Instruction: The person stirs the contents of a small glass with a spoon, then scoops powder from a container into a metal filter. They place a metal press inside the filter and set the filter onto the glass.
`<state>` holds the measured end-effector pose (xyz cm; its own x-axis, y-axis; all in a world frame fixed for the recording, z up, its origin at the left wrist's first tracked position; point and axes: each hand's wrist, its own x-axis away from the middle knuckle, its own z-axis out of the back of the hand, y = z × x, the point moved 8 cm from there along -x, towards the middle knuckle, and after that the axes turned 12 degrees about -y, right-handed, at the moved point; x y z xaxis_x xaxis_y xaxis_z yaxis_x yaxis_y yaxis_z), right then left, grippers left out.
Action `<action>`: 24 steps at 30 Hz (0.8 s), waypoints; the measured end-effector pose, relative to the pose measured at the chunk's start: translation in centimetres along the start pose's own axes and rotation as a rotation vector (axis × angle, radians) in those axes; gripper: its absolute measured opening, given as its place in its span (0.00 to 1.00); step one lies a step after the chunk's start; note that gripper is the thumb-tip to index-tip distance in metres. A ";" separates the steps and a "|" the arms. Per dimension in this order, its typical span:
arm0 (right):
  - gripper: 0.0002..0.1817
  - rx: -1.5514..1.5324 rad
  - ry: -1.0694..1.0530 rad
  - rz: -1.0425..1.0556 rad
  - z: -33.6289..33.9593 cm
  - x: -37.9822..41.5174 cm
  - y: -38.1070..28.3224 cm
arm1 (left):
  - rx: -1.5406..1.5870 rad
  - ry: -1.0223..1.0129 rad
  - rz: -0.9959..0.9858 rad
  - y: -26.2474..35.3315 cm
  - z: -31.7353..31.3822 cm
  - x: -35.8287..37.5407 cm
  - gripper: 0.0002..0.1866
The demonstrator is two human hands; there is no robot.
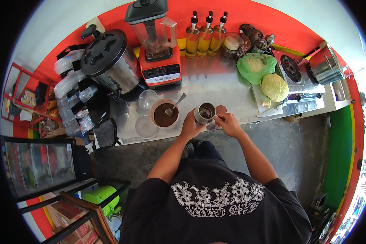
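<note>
Evidently, I am watching both hands sharing one load: the left hand (190,127) is wrapping its fingers around the side of a cylindrical silver metal cup (202,114), probably bearing its weight, while the right hand (232,125) is pinching its fingers together at the opposite side, seemingly for steadying. A handle may be hiding there; I cannot tell. The cup is hovering over the near edge of the silver metal worktop (219,91), its open mouth facing upward. Just to its left, a round pale tub (152,115) is sitting within easy reach, with a silver metal spoon (178,103) leaning across its rim, presumably for ready gripping.
</note>
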<state>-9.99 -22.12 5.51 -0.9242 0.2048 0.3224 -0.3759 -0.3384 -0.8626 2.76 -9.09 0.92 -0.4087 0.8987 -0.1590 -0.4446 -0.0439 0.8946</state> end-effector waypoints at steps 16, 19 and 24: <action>0.16 0.017 0.160 0.029 -0.3 -0.4 -1.0 | 0.071 -0.027 0.143 -0.8 0.0 -0.2 0.37; 0.15 0.000 0.244 0.071 0.1 0.4 -2.1 | 0.079 -0.028 0.132 -0.7 0.1 -0.3 0.37; 0.15 0.172 0.239 0.125 -0.6 1.4 -3.5 | 0.106 -0.019 0.125 -0.7 -0.2 0.0 0.35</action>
<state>-9.95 -20.10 8.81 -0.9295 0.3550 0.1002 -0.2854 -0.5203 -0.8049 2.91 -9.12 0.25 -0.4397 0.8974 -0.0363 -0.3044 -0.1109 0.9461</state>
